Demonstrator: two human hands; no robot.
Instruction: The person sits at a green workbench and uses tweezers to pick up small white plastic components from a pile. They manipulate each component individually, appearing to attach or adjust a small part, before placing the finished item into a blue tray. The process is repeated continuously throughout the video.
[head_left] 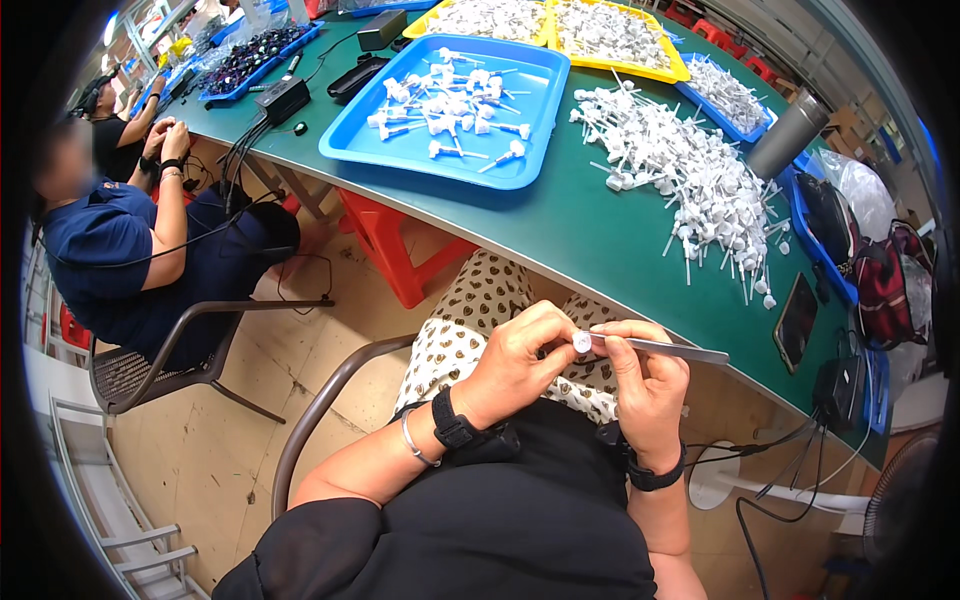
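Above my lap, my left hand [522,358] is closed, pinching a small white plastic part [582,342] with a round cap. Close beside it, my right hand [645,385] grips a slim, flat grey metal tool [680,350], its wider end pointing right. The tool's narrow end meets or nearly meets the white part; contact is too small to make out. On the green table [560,235] ahead, similar white parts with thin stems lie scattered in a blue tray [345,145]. A big loose pile of white parts [690,170] covers the table to the right of that tray.
Yellow trays [672,72] full of white parts stand at the back. Toward the right are a grey metal flask [790,135], a phone [796,322] and a black adapter with cables [838,390]. A seated co-worker [120,240] is at the left, near a red stool [390,250].
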